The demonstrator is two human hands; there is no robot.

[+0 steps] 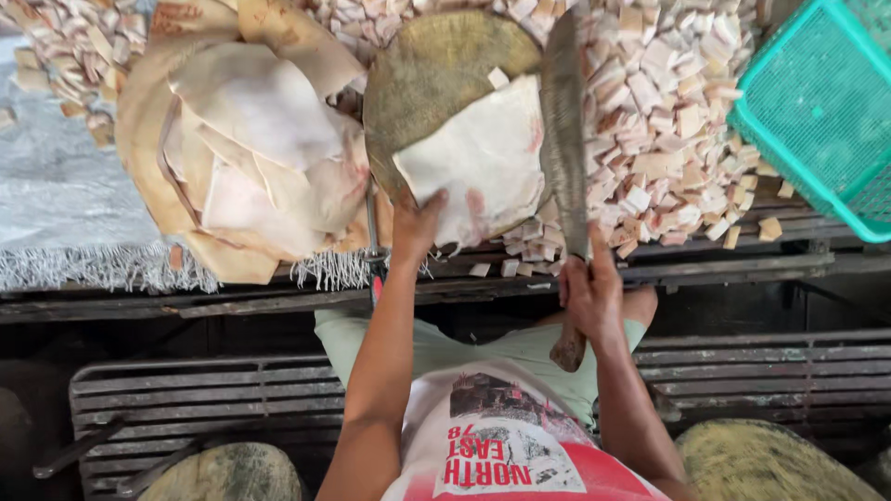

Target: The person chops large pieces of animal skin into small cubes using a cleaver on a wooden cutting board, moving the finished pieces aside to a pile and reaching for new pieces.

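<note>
We see only part of the round chopping block (436,70); its far edge runs under the heap of small cut cubes (668,121), and the top of that heap is cut off by the frame. The teal basket (817,111) is cropped at the right. The left hand (416,223) lies with fingers spread on the near corner of a pale flat sheet (487,158) resting on the block, pressing rather than clutching it. The right hand (589,292) is clenched around the wooden handle of a long cleaver (563,130), whose blade seems to stand on edge along the sheet's right side. A pile of uncut sheets (251,139) lies left.
</note>
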